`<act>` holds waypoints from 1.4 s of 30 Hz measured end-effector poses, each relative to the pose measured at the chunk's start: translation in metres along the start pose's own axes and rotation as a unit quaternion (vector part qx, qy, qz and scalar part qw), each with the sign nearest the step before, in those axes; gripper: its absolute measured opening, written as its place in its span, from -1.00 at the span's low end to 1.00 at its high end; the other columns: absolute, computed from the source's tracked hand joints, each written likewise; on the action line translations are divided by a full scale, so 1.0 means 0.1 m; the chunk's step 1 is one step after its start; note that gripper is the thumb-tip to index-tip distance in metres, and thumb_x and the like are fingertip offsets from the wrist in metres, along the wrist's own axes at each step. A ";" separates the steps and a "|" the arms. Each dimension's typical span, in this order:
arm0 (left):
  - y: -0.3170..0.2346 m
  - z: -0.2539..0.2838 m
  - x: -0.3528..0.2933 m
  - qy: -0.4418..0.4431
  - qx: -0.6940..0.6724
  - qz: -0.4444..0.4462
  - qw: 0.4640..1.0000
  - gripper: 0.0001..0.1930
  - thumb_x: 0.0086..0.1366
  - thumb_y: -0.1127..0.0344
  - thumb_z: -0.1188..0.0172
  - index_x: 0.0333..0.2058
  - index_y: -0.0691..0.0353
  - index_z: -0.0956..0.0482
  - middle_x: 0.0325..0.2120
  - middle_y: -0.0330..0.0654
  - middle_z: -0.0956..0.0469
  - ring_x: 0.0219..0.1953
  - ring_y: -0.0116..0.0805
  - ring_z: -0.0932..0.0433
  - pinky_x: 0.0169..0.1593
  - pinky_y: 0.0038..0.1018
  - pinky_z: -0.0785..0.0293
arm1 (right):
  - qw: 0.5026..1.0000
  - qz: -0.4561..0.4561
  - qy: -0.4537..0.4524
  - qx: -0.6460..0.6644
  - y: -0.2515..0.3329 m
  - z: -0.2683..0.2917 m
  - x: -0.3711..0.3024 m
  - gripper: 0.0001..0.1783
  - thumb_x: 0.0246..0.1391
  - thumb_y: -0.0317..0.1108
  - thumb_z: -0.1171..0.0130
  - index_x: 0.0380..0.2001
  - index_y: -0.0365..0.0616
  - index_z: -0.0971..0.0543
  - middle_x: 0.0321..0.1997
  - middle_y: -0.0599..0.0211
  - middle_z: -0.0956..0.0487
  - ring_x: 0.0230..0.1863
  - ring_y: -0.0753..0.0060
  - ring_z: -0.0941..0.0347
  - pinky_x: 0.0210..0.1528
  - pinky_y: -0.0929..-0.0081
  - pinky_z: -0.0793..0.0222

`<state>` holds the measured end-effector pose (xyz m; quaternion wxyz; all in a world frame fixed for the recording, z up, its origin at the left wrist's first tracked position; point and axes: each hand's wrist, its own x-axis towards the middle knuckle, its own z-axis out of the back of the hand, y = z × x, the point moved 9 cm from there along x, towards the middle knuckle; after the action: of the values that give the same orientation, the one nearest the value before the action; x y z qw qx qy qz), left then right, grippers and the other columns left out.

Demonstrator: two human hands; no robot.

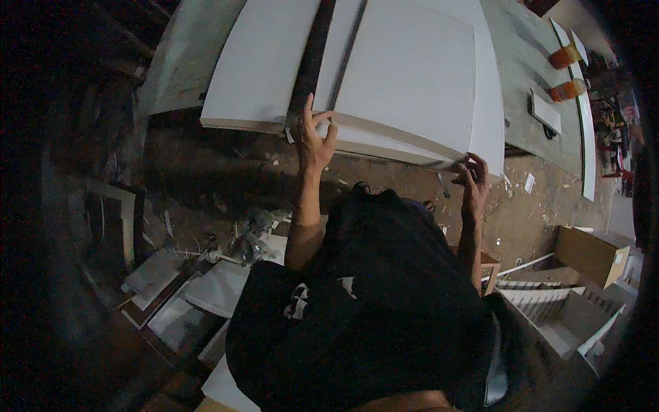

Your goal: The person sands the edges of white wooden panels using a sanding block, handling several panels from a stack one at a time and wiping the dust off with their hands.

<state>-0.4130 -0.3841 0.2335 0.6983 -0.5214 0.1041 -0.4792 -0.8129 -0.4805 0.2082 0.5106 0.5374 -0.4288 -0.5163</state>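
A white panel (405, 69) lies on top of other white boards on the bench. At its near left corner is my left hand (316, 141), fingers spread, one pointing away along a dark gap and the others touching the corner. My right hand (475, 180) is at the panel's near right corner, its bent fingers apart and touching the edge. To the left of the gap lies another white board (254, 65). A narrow white strip (340, 51) runs between the gap and the panel.
Two bottles of orange liquid (568, 90) stand on the grey-green bench top (525, 58) at right, near a small white-topped block (546, 112). Scraps litter the brown floor (391, 175). Offcut boards (216, 288) lie at lower left; a white crate (559, 312) and cardboard box (594, 254) stand at lower right.
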 end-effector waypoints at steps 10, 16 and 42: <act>0.13 0.04 0.04 0.018 -0.087 -0.014 0.996 -0.29 0.05 0.33 -0.32 0.18 0.21 -0.24 -0.45 -0.27 -0.64 -0.21 -0.29 -0.53 0.08 -0.29 -0.28 | 0.997 0.013 -0.077 0.001 -0.32 0.17 0.06 -0.64 0.08 -0.49 -0.24 -0.05 -0.22 -0.43 -0.38 0.38 -0.44 -0.29 0.48 -0.48 -0.23 0.42 -0.55; 0.09 0.01 0.00 0.031 -0.043 0.022 0.998 -0.22 -0.05 0.29 -0.46 0.17 0.12 -0.28 -0.41 -0.36 -0.64 -0.13 -0.33 -0.49 0.20 -0.18 -0.06 | 0.983 0.067 -0.157 -0.067 -0.33 0.22 0.06 -0.62 -0.05 -0.54 -0.37 -0.16 -0.24 -0.46 -0.41 0.43 -0.46 -0.36 0.61 -0.40 -0.31 0.58 -0.46; 2.94 2.69 0.01 -0.219 0.127 0.195 0.948 -0.16 0.14 0.36 -0.31 0.32 0.19 -0.02 0.15 -0.05 -0.35 0.05 -0.12 -0.40 0.14 -0.27 -0.30 | 0.876 0.061 0.461 -0.126 -0.78 -3.90 -1.02 -0.53 0.20 -0.27 -0.16 0.13 -0.20 -0.38 0.03 0.16 -0.51 0.09 0.28 -0.39 0.18 0.34 -0.27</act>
<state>-0.0745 -0.2169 0.1074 0.8440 -0.4901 -0.0132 -0.2173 -0.4409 -0.3295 0.1211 0.7443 0.6187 -0.1081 -0.2270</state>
